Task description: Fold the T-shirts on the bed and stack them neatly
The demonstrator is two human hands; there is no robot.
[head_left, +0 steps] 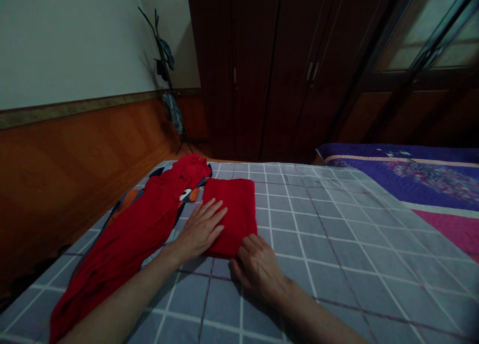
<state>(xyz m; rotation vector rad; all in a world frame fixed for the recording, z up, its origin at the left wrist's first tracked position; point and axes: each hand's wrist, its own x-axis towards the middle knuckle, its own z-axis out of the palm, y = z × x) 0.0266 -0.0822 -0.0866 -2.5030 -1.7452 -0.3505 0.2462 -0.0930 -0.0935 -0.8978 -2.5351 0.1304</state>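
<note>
A red garment [234, 199], folded into a flat rectangle, lies on the grey checked bedsheet [307, 234]. My left hand [202, 229] rests flat on its left side with the fingers stretched out. At the near right corner, the curled fingers of my right hand [260, 264] close on the edge of the cloth; the thumb sits low beside it. Left of the folded piece, a long loose heap of red clothing [138, 224] stretches from the far edge towards me. Dark blue, orange and light blue cloth shows along and under it, partly hidden by my left forearm.
A purple and pink bedcover [422, 174] lies to the right of the checked sheet. Beyond the bed stands a dark wooden wardrobe [258, 74]. In the far left corner is a coat stand [164, 64] with clothes hanging on it. Wood panelling [75, 169] runs along the left wall.
</note>
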